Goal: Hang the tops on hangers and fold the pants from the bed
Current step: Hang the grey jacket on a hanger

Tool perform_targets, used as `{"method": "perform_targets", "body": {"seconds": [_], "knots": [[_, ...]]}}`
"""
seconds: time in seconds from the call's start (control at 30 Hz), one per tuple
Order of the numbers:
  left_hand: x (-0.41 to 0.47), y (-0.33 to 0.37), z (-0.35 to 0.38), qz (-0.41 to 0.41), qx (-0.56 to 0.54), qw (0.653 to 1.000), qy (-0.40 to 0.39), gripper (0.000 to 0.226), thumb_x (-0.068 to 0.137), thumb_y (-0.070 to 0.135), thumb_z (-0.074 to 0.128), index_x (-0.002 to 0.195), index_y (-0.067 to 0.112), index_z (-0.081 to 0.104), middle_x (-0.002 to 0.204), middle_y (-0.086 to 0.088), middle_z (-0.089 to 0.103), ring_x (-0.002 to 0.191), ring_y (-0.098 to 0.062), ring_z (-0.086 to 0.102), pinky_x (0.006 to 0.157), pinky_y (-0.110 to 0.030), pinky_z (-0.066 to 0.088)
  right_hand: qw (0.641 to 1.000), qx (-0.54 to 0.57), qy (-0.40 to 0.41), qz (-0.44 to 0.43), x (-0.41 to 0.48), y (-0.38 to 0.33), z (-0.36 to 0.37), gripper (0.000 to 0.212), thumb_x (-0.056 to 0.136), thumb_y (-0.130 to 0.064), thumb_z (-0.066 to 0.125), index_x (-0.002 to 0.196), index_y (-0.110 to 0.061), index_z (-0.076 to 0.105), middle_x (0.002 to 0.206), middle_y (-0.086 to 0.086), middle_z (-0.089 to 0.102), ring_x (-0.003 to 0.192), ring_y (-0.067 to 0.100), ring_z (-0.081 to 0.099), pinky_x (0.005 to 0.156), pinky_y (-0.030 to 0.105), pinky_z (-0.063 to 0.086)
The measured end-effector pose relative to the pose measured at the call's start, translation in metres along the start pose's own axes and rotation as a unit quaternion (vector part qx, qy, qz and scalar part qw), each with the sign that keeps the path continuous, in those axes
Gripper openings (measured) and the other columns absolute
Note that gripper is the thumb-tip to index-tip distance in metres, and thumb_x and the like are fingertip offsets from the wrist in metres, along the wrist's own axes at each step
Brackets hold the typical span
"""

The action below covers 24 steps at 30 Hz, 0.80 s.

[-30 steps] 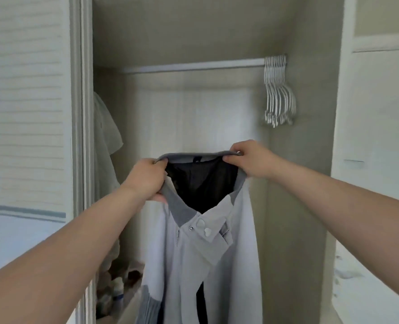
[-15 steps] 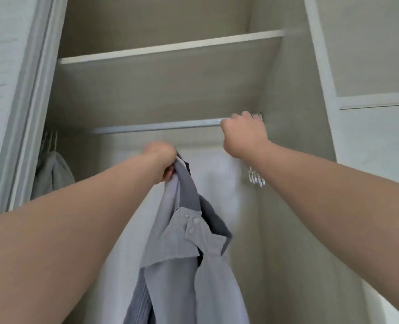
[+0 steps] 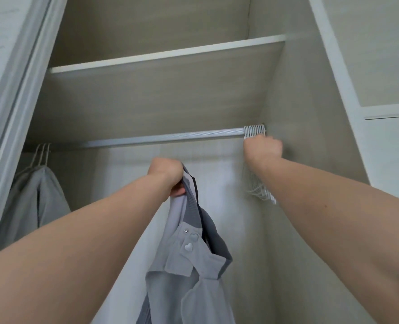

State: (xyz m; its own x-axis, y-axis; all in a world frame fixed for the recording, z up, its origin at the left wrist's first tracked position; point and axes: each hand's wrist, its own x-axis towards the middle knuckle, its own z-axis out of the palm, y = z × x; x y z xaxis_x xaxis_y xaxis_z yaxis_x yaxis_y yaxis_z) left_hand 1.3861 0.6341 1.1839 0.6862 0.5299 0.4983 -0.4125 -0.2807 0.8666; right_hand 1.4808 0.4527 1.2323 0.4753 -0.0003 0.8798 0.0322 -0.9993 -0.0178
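Item, grey top (image 3: 189, 265): darker ribbed collar, dark lining, a metal snap and two pale heart shapes on the front flap. It hangs inside the open wardrobe (image 3: 298, 160), below the rail (image 3: 165, 137) and about midway along it. It is bunched at the collar in my left hand (image 3: 167, 176), whose fingers are clenched round the fabric, and the rest of the cloth drops out of the bottom of view. Item, white hangers (image 3: 254, 130): a tight bundle, hooks over the far right end of the rail against the side wall, lower ends showing beneath my right wrist. Item, my right hand (image 3: 262, 148): raised just under those hooks, fingers curled, back of the hand toward me; I cannot tell whether they have closed on a hanger. Item, shelf (image 3: 168, 58): one board above the rail. Item, second grey garment (image 3: 39, 199): hung at the rail's left end. Item, sliding door frame (image 3: 14, 101): along the left edge.
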Motion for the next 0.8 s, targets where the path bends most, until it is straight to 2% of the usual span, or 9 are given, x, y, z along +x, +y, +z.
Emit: {"method": "perform_targets", "body": {"seconds": [0.07,0.17,0.2,0.3,0.37,0.53,0.63,0.73,0.8], "knots": [[0.005,-0.002,-0.002,0.002,0.001,1.000,0.003,0.025,0.089,-0.012,0.041,0.073,0.004,0.051,0.047,-0.012,0.056,0.048,-0.026,0.058,0.041,-0.035,0.055,1.000,0.005,0.028,-0.005,0.005,0.000,0.002,0.040,0.096,-0.006,0.044,0.134,-0.012,0.058,0.135,0.012,0.055,0.127,0.034,0.052,0.096,0.038,0.043],[0.010,-0.006,-0.006,0.009,0.019,1.000,-0.007,0.032,0.089,-0.015,0.037,0.067,0.006,0.049,0.062,-0.012,0.055,0.073,-0.032,0.058,0.082,-0.049,0.059,0.999,0.009,0.038,-0.010,0.010,0.000,0.005,0.039,0.096,-0.005,0.045,0.131,-0.012,0.059,0.133,0.012,0.057,0.124,0.034,0.055,0.094,0.038,0.044],[0.010,-0.007,-0.007,0.007,0.017,1.000,-0.005,0.032,0.089,-0.015,0.037,0.066,0.006,0.048,0.061,-0.012,0.055,0.074,-0.032,0.058,0.082,-0.049,0.059,0.999,0.016,0.033,-0.009,0.011,0.000,0.006,0.039,0.096,-0.004,0.044,0.131,-0.012,0.059,0.133,0.012,0.058,0.124,0.034,0.056,0.094,0.038,0.045],[0.010,-0.011,-0.012,-0.002,0.016,1.000,0.010,0.027,0.092,-0.010,0.042,0.071,0.006,0.049,0.062,-0.012,0.058,0.059,-0.026,0.058,0.047,-0.032,0.056,0.999,0.033,0.028,-0.013,0.012,0.001,0.011,0.039,0.096,-0.001,0.042,0.129,-0.010,0.061,0.133,0.012,0.060,0.123,0.034,0.059,0.093,0.039,0.046],[0.007,-0.012,-0.015,-0.006,0.004,1.000,0.011,0.024,0.090,-0.011,0.042,0.074,0.004,0.051,0.068,-0.015,0.058,0.057,-0.027,0.058,0.039,-0.031,0.052,0.999,0.039,0.031,-0.015,0.014,0.002,0.011,0.038,0.096,0.000,0.042,0.128,-0.008,0.061,0.131,0.014,0.061,0.122,0.035,0.060,0.093,0.039,0.047],[0.000,-0.011,-0.026,-0.001,0.009,1.000,0.019,0.019,0.089,-0.008,0.042,0.079,0.002,0.055,0.069,-0.017,0.061,0.053,-0.028,0.059,0.040,-0.032,0.054,0.997,0.060,0.050,-0.009,0.017,0.000,0.005,0.036,0.096,0.002,0.041,0.126,-0.004,0.061,0.127,0.019,0.060,0.117,0.039,0.061,0.090,0.041,0.051],[-0.004,-0.008,-0.036,0.001,0.018,1.000,0.024,0.020,0.090,-0.008,0.042,0.079,0.002,0.055,0.057,-0.014,0.061,0.050,-0.027,0.059,0.050,-0.036,0.058,0.990,0.125,0.057,0.001,0.013,-0.003,0.000,0.034,0.096,0.002,0.042,0.126,-0.001,0.058,0.130,0.022,0.054,0.117,0.042,0.060,0.092,0.043,0.050],[-0.011,-0.008,-0.045,0.003,0.006,0.999,0.036,0.018,0.090,-0.008,0.042,0.083,0.002,0.055,0.066,-0.017,0.061,0.051,-0.029,0.060,0.052,-0.038,0.059,0.953,0.293,0.054,0.057,0.006,-0.007,-0.008,0.026,0.094,-0.001,0.050,0.117,0.005,0.061,0.126,0.027,0.058,0.116,0.043,0.060,0.093,0.042,0.049],[-0.016,-0.009,-0.050,0.006,-0.003,0.999,0.043,0.019,0.090,-0.006,0.041,0.083,0.003,0.055,0.080,-0.018,0.060,0.063,-0.033,0.061,0.051,-0.039,0.058,0.905,0.410,0.034,0.112,-0.002,-0.010,-0.013,0.021,0.094,-0.009,0.055,0.109,0.003,0.063,0.119,0.028,0.063,0.107,0.040,0.063,0.082,0.036,0.050]]}}
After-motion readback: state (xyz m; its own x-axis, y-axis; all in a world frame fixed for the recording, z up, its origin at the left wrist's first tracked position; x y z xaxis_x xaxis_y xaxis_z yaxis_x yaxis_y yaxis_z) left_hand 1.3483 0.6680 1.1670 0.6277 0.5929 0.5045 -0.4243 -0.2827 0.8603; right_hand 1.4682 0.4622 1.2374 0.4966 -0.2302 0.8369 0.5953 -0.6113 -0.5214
